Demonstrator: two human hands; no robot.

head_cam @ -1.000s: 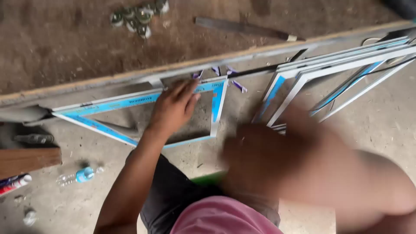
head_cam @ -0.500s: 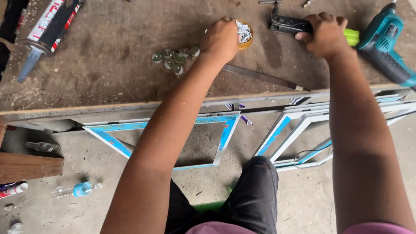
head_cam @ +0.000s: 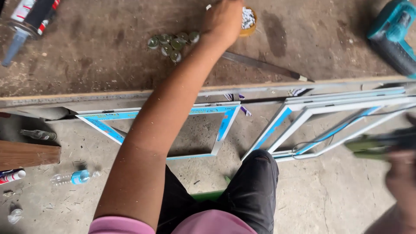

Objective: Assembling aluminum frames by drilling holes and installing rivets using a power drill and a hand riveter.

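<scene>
My left hand [head_cam: 223,18] reaches far across the workbench, fingers curled over a small yellow cup of screws [head_cam: 248,18]; whether it grips any is hidden. Just left of it lies a cluster of small round metal rollers [head_cam: 171,42]. My right hand [head_cam: 401,173], blurred at the right edge, is closed around a green-handled tool [head_cam: 372,145] held below the bench, over the floor. A white window frame with blue protective film [head_cam: 225,125] leans against the bench edge below my left arm.
A sealant gun [head_cam: 26,21] lies at the top left and a teal power drill [head_cam: 392,37] at the top right. A long flat blade [head_cam: 264,65] rests on the bench [head_cam: 86,52]. More white frames [head_cam: 329,121] lean at right. A plank [head_cam: 26,155] and a water bottle [head_cam: 73,177] lie on the floor.
My right hand has come off the bench and swung down to the right with the green-handled tool. My left hand stays at the screw cup. The view has shifted slightly.
</scene>
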